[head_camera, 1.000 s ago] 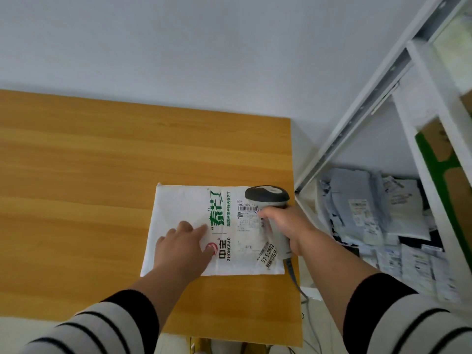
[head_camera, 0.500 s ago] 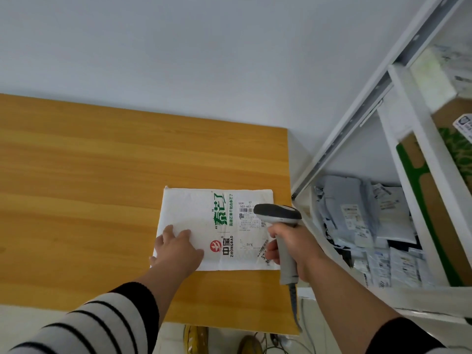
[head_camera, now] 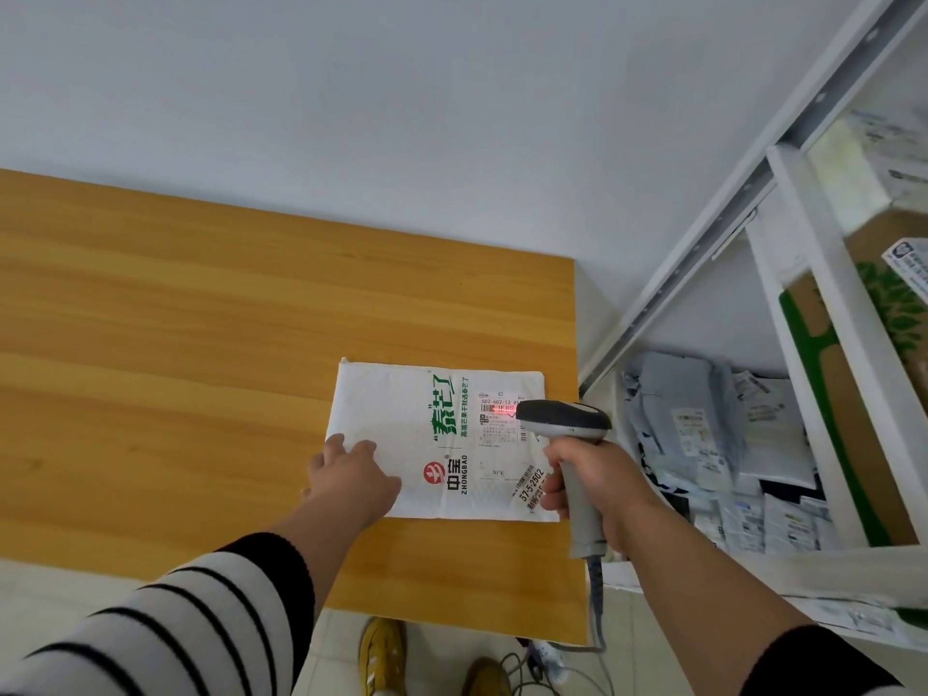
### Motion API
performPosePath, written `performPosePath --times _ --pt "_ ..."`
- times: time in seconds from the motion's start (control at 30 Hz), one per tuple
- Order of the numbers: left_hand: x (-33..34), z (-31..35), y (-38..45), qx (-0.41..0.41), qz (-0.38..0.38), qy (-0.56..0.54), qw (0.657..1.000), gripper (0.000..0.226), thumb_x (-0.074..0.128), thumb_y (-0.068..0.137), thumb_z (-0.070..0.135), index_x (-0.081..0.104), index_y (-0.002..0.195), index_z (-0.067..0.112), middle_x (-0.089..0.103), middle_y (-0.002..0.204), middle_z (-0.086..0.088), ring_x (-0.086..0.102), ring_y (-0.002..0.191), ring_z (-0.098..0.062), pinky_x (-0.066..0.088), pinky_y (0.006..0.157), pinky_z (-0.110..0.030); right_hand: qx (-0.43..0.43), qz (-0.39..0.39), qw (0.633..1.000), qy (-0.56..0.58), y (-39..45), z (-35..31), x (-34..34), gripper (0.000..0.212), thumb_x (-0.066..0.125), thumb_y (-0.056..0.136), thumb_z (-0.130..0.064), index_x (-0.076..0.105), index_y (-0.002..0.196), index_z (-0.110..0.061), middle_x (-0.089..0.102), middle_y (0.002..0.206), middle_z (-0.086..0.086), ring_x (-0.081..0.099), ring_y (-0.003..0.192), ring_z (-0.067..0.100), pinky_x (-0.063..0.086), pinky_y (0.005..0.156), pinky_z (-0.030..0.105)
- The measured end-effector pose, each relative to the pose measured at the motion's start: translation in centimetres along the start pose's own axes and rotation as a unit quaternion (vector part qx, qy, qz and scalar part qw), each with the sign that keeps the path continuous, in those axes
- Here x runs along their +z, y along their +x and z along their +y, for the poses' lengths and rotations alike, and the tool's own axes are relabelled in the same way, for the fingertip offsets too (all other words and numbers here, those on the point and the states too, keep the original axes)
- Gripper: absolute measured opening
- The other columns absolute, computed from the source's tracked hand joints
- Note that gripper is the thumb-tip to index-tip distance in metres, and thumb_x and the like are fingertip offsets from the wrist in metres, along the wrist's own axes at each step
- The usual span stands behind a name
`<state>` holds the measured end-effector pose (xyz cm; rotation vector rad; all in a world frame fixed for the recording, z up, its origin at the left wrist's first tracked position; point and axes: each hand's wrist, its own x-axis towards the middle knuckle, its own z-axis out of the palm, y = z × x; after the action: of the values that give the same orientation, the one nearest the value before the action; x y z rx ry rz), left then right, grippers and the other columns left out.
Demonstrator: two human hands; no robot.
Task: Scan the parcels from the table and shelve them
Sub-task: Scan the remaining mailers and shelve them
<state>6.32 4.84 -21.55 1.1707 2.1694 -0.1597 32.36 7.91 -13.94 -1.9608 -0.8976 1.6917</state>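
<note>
Now, left hand [head_camera: 351, 477]: flat, fingers straight, pressing the parcel's near-left corner.
Parcel [head_camera: 401, 424]: white mailer, lying on the table [head_camera: 176, 344].
Right hand [head_camera: 597, 482]: gripping scanner [head_camera: 565, 419] at the parcel's right edge, red beam on its label.
Shelf [head_camera: 803, 354]: right of the parcel.

A white parcel [head_camera: 442, 439] lies flat near the right end of the wooden table [head_camera: 201, 354]. The left hand [head_camera: 351, 477] presses flat on its near left corner. The right hand [head_camera: 597, 487] grips a grey barcode scanner [head_camera: 567, 429], whose red beam crosses the parcel's label [head_camera: 499, 419]. A white shelf [head_camera: 803, 384] at right holds more parcels.
</note>
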Motion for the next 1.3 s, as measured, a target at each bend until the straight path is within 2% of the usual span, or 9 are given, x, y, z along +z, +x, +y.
performPosePath --times 0.23,0.47,0.6,0.7,0.83,0.97,1.07,1.13,1.3 --pt "0.0 -0.8 0.4 -0.036 0.009 -0.042 0.998 0.072 0.057 0.087 0.043 0.025 0.151 0.029 0.013 0.16 -0.005 0.02 0.142 -0.034 0.037 0.109 -0.047 0.002 0.002 1.0 -0.015 0.6 -0.1 0.0 0.011 0.064 0.088 -0.014 0.068 0.089 -0.003 0.07 0.062 0.009 0.067 0.051 0.02 0.053 0.054 0.028" --pt "0.1 -0.8 0.9 -0.052 0.015 -0.062 0.997 0.069 0.058 0.087 0.039 0.028 0.148 0.027 0.022 0.154 -0.006 0.026 0.136 -0.033 0.039 0.104 -0.046 0.0 0.015 1.0 -0.009 1.8 0.6 0.1 0.013 0.065 0.086 -0.013 0.069 0.092 -0.002 0.07 0.062 0.01 0.068 0.052 0.02 0.053 0.052 0.028" --pt "0.0 -1.2 1.6 -0.084 0.015 -0.117 0.989 0.076 0.061 0.087 0.036 0.022 0.151 0.026 0.02 0.156 -0.006 0.026 0.139 -0.034 0.039 0.108 -0.049 0.005 0.034 0.999 0.013 3.4 1.3 0.5 0.013 0.068 0.084 -0.012 0.068 0.096 -0.006 0.07 0.079 0.011 0.067 0.071 0.022 0.057 0.061 0.033" --pt "0.2 -1.3 2.3 -0.113 0.013 -0.178 0.978 0.076 0.062 0.087 0.033 0.022 0.15 0.02 0.029 0.149 -0.009 0.034 0.134 -0.036 0.041 0.106 -0.052 0.021 0.042 0.999 -0.004 4.8 1.9 0.9 0.018 0.07 0.082 -0.019 0.067 0.098 -0.012 0.069 0.092 0.012 0.065 0.083 0.027 0.056 0.07 0.038" --pt "0.4 -0.8 3.0 -0.139 0.047 -0.184 0.972 0.07 0.062 0.087 0.033 0.03 0.145 0.013 0.041 0.138 -0.013 0.04 0.126 -0.036 0.041 0.106 -0.05 0.059 0.029 0.998 0.001 5.9 2.3 1.8 0.02 0.072 0.08 -0.022 0.069 0.097 -0.01 0.076 0.088 0.012 0.07 0.081 0.03 0.055 0.066 0.035" --pt "-0.3 -0.4 3.0 -0.19 0.024 -0.234 0.953 0.058 0.063 0.086 0.041 0.046 0.129 0.006 0.051 0.118 -0.016 0.053 0.105 -0.038 0.051 0.093 -0.051 0.069 0.004 0.998 -0.001 6.0 2.2 2.4 0.025 0.072 0.077 -0.022 0.071 0.1 -0.012 0.076 0.097 0.014 0.07 0.093 0.036 0.057 0.091 0.052" --pt "-0.8 -1.0 2.2 -0.209 0.01 -0.345 0.915 0.039 0.066 0.087 0.038 0.051 0.105 0.007 0.053 0.09 -0.011 0.054 0.074 -0.031 0.054 0.076 -0.048 0.079 -0.009 0.997 -0.001 5.5 2.2 1.7 0.027 0.072 0.075 -0.018 0.072 0.101 -0.011 0.077 0.092 0.013 0.071 0.088 0.035 0.059 0.081 0.048" --pt "-0.9 -1.4 1.3 -0.196 0.023 -0.386 0.901 0.033 0.068 0.088 0.033 0.051 0.104 0.011 0.053 0.086 -0.008 0.051 0.072 -0.03 0.049 0.072 -0.046 0.079 -0.021 0.997 0.003 4.9 2.2 1.0 0.026 0.071 0.076 -0.017 0.073 0.101 -0.011 0.077 0.085 0.011 0.071 0.082 0.033 0.057 0.072 0.041" --pt "-1.5 -2.0 -2.5 -0.141 0.045 -0.464 0.873 0.033 0.07 0.088 0.028 0.051 0.112 0.017 0.057 0.094 -0.007 0.057 0.09 -0.036 0.048 0.078 -0.05 0.052 -0.061 0.996 0.035 2.2 1.8 -1.0 0.029 0.07 0.076 -0.021 0.072 0.104 -0.012 0.078 0.092 0.014 0.071 0.084 0.034 0.058 0.075 0.044"
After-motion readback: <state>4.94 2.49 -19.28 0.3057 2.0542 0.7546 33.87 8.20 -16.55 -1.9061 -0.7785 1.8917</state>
